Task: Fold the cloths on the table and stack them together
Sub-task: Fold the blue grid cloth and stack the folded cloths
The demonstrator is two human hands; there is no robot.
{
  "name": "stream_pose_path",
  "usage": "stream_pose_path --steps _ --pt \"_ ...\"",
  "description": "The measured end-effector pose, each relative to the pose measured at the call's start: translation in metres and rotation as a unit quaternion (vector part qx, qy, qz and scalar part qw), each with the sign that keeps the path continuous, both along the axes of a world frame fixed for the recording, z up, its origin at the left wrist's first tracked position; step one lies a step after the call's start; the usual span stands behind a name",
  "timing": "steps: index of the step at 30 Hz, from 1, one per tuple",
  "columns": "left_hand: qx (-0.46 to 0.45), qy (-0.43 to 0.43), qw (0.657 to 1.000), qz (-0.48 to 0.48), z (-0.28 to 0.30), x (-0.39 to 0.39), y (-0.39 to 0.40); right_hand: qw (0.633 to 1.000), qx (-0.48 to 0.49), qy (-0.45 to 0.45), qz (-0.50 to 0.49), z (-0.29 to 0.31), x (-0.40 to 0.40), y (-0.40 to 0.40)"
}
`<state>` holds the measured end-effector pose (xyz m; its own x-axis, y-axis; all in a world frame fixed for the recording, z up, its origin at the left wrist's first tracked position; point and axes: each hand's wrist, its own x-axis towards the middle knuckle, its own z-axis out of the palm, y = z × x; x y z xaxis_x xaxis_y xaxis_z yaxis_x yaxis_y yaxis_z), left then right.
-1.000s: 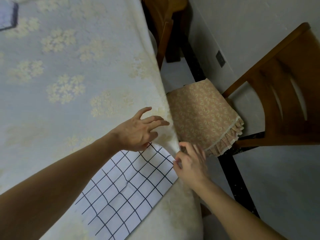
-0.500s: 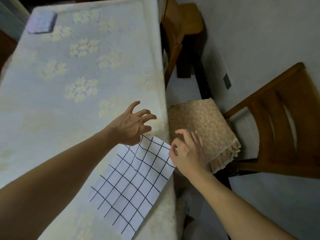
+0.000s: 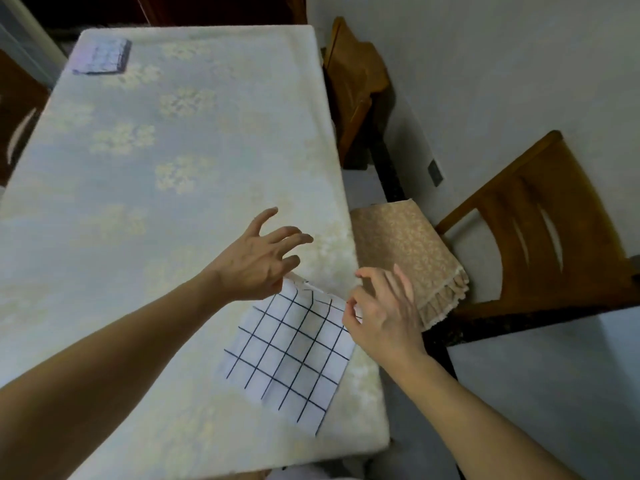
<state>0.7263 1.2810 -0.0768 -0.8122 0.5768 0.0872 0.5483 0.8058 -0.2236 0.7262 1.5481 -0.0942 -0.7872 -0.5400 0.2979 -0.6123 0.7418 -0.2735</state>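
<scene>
A white cloth with a dark grid (image 3: pixel 291 355) lies flat near the table's right front edge, its far edge slightly rumpled. My left hand (image 3: pixel 258 261) hovers over the cloth's far corner with its fingers spread and loosely bent, holding nothing. My right hand (image 3: pixel 381 310) is at the cloth's right corner, where thumb and forefinger pinch the edge. A folded checked cloth (image 3: pixel 102 57) sits on the table's far left corner.
The table (image 3: pixel 145 188) wears a pale floral tablecloth. A wooden chair (image 3: pixel 540 237) with a beige frilled cushion (image 3: pixel 405 251) stands close to the right edge. Another wooden chair (image 3: pixel 353 77) stands further back by the wall.
Both hands have lifted slightly. My right hand now pinches the cloth's right corner, and the cloth's far edge has rumpled. The view has pulled back and shows more of the table.
</scene>
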Motion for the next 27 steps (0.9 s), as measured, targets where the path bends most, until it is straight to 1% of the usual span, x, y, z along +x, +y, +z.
stream_pose_path --steps 4,8,12,20,27 --pt "0.009 0.002 1.0 0.0 -0.007 0.045 -0.005 1.0 -0.002 0.012 0.016 -0.007 0.043 0.0" --pt "0.02 -0.002 1.0 0.005 -0.02 0.086 -0.008 0.999 0.019 -0.003 0.041 -0.018 0.076 0.001" --pt "0.025 -0.024 0.999 0.016 -0.039 0.12 -0.009 0.997 0.037 -0.029 0.066 -0.031 0.102 -0.001" --pt "0.054 -0.052 0.996 0.04 -0.077 0.166 -0.008 0.99 0.077 -0.066 0.099 -0.071 0.139 -0.005" --pt "0.069 -0.072 0.994 0.053 -0.103 0.188 -0.01 0.982 0.112 -0.098 0.119 -0.093 0.157 -0.005"
